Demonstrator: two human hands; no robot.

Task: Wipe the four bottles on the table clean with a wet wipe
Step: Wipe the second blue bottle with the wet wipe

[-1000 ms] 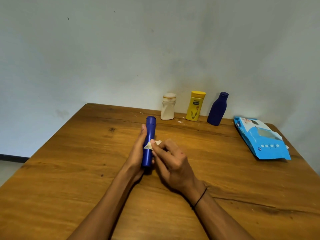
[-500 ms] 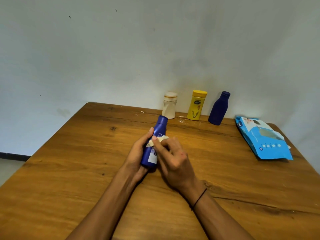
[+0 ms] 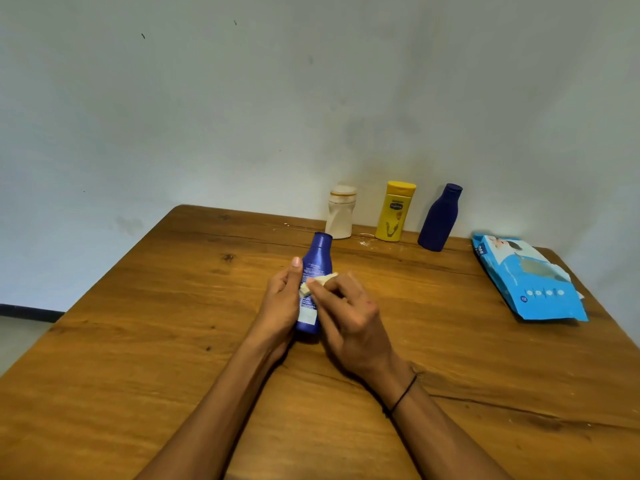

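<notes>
The left hand (image 3: 281, 299) wraps the side of a blue lotion bottle (image 3: 313, 282), thumb up along its left edge, fingers closed behind it. The right hand (image 3: 349, 317) pinches a small folded wet wipe (image 3: 317, 284) between thumb and fingertips and presses it against the bottle's label face. A thin black band (image 3: 403, 393) circles the right wrist.

Compared with a second ago, the bottle has turned: then its narrow edge faced the camera and it stood nearly upright; half a second ago the printed back label was coming round; now that label faces up fully, with the white patch near the base in plain sight, and the cap leans away toward the far edge. The wipe has stayed at about mid-body throughout.

The bottle's base sits low, just above or on the wooden table (image 3: 138, 341); contact cannot be told.

At the far edge, near the wall, three bottles stand upright in a row, all capped: a white bottle (image 3: 341, 213), a yellow bottle (image 3: 394, 213) and a dark blue bottle (image 3: 438, 220). Their contents cannot be seen. To the right lies a blue wipes pack (image 3: 526, 282), flat, a bit of white showing at its far right side.
</notes>
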